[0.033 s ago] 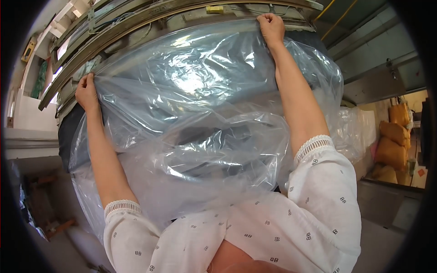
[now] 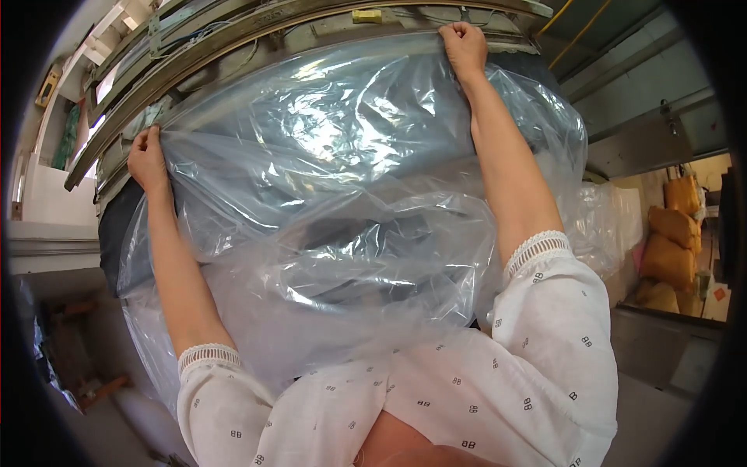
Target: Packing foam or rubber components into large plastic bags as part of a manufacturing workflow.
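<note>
A large sheet of clear plastic film (image 2: 373, 179) is spread out in front of me, shiny and creased, and it hangs down toward my body. At its far left corner my left hand (image 2: 148, 159) is closed, pinching the film's edge. Farther off to the right, my right hand (image 2: 464, 48) is closed on the same far edge. Between the two hands the edge runs fairly straight along a long machine bar (image 2: 311, 43). Dark material (image 2: 124, 226) shows beneath the film at the left.
A small yellow block (image 2: 366, 15) sits on the machine frame at the back. Beyond an opening at the right, orange-brown sacks (image 2: 671, 249) are stacked. More bunched plastic (image 2: 611, 226) hangs at the right. A green cloth (image 2: 70, 136) is at the far left.
The bright reflections on the film have shifted and spread to the right. Both hands keep practically the same place and grip.
</note>
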The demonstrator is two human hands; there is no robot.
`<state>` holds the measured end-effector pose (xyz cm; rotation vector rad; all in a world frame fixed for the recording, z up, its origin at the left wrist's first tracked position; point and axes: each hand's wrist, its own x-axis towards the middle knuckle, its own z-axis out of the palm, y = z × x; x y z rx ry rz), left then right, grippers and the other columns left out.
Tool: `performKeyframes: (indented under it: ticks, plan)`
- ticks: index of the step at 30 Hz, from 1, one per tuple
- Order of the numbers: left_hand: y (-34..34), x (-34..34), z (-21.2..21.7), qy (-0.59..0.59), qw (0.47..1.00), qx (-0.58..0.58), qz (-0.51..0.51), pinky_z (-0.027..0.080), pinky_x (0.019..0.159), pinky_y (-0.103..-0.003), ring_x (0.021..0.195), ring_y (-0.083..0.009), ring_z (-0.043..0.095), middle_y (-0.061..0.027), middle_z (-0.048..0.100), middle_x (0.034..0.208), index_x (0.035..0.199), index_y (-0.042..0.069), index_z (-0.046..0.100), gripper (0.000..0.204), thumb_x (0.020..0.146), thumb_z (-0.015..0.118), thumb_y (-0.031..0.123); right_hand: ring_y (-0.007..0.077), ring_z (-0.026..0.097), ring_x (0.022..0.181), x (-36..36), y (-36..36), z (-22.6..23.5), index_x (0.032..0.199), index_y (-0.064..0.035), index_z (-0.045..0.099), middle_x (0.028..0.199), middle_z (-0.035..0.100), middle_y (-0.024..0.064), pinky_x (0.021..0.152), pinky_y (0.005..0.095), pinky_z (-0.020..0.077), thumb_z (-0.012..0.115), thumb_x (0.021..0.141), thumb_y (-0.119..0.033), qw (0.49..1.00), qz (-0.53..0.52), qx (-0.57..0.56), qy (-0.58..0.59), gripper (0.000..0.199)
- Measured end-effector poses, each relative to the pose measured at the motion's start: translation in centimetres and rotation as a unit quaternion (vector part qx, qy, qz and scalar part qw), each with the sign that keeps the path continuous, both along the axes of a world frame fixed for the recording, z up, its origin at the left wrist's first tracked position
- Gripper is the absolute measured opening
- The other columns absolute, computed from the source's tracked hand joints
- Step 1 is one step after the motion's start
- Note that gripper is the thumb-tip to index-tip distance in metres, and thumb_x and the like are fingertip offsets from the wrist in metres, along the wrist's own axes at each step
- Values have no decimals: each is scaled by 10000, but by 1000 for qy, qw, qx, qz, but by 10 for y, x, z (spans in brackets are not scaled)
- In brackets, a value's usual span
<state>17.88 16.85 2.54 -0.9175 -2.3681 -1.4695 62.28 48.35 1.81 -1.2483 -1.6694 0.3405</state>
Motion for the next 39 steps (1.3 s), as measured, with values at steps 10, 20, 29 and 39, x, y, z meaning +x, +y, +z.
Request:
performKeyframes:
  ticks: [10,20,29,39]
  plan:
    - [-18,-5,0,88,987,-122,50,398,671,-359,664,-252,478,-103,502,677,694,4,487,379,767,611,355,354,434,955,-6,1,1,889,-13,451,998,428,201,868,402,351,598,687,-253,993,-112,32,30,347]
    - [-30,2,10,50,990,-114,66,382,814,-364,908,-317,532,-185,573,976,993,-5,552,430,879,408,384,365,386,1026,-2,10,0,911,60,470,1039,437,252,921,406,292,380,881,-399,984,-114,47,124,468]
    - [-76,13,36,127,987,-86,-48,415,733,-311,778,-243,546,-123,586,808,916,-11,547,313,919,434,281,327,489,916,42,-50,45,709,-16,532,952,551,170,784,378,380,505,826,-416,940,-35,4,-340,418]
    - [-144,77,97,389,872,-287,73,431,791,-300,889,-179,552,-60,572,1028,1080,64,589,252,868,549,193,2,262,450,100,-219,145,829,-92,585,562,380,-81,403,179,195,492,887,-337,823,472,-317,10,269]
